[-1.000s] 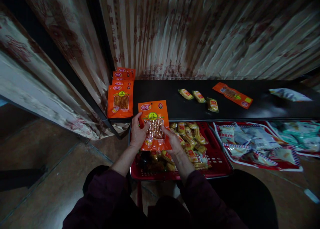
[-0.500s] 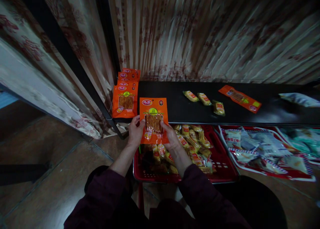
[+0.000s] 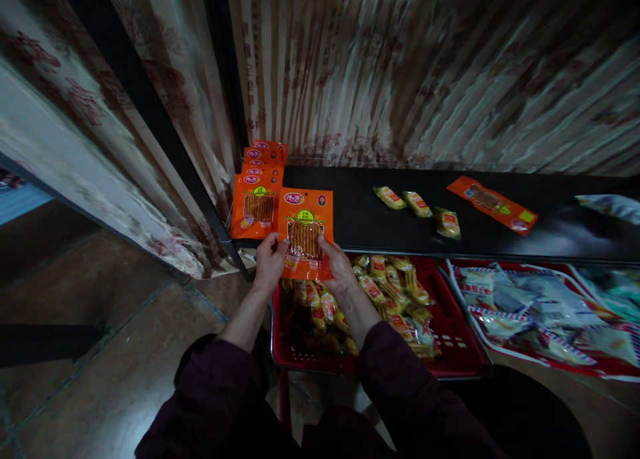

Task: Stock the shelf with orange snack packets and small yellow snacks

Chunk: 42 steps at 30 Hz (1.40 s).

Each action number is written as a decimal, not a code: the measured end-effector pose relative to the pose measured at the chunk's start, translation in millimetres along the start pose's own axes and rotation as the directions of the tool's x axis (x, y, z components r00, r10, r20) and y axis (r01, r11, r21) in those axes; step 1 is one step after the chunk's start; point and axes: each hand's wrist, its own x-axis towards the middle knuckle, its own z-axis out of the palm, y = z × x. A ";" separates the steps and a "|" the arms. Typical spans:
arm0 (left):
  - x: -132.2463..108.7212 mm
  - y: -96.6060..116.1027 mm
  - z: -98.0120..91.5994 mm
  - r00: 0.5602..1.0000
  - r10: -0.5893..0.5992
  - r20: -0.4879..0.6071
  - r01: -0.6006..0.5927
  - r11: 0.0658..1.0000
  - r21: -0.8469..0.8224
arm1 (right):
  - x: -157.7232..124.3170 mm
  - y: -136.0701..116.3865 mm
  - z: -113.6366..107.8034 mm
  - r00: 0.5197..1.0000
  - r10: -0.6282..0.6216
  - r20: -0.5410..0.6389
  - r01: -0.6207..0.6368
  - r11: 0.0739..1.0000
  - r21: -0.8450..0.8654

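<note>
Between my two hands is an orange snack packet (image 3: 306, 235) with a clear window showing brown strips, its front facing me. My left hand (image 3: 271, 262) pinches its lower left edge. On the lower right edge, my right hand (image 3: 339, 264) grips with the thumb on the front. The packet is above the front edge of a black shelf (image 3: 345, 212); whether it touches the shelf I cannot tell. Just left of it, several matching orange packets (image 3: 257, 209) stand in a row, one behind another, at the shelf's left end.
Small yellow wrapped snacks (image 3: 418, 204) and a long orange packet (image 3: 493, 204) lie on the shelf. Below hangs or stands a red basket (image 3: 457, 339) of yellow snacks, beside another basket of white packets (image 3: 535, 305). A black post (image 3: 150, 112) and curtains (image 3: 320, 79) border the shelf.
Both hands have carried the orange packet slightly up and toward the shelf, closer to the standing row. The whole view has shifted a little, so the shelf items appear further right.
</note>
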 end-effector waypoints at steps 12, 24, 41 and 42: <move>23.4 7.0 -17.6 0.990 0.036 -0.134 -0.038 0.999 -0.012 | -0.6 -0.2 17.2 0.978 0.005 0.208 0.017 0.994 -0.104; 43.7 6.4 -31.1 0.971 0.103 -0.214 -0.094 0.994 0.053 | 3.7 0.2 32.5 0.938 0.046 0.343 0.022 0.981 -0.191; 54.9 6.0 -37.0 0.942 0.078 -0.327 -0.080 0.997 0.008 | 19.5 10.3 47.4 0.963 0.019 0.268 0.028 0.985 -0.168; 54.8 7.0 -37.1 0.942 0.080 -0.325 -0.083 0.997 0.006 | 20.2 10.3 48.5 0.964 0.017 0.265 0.029 0.985 -0.168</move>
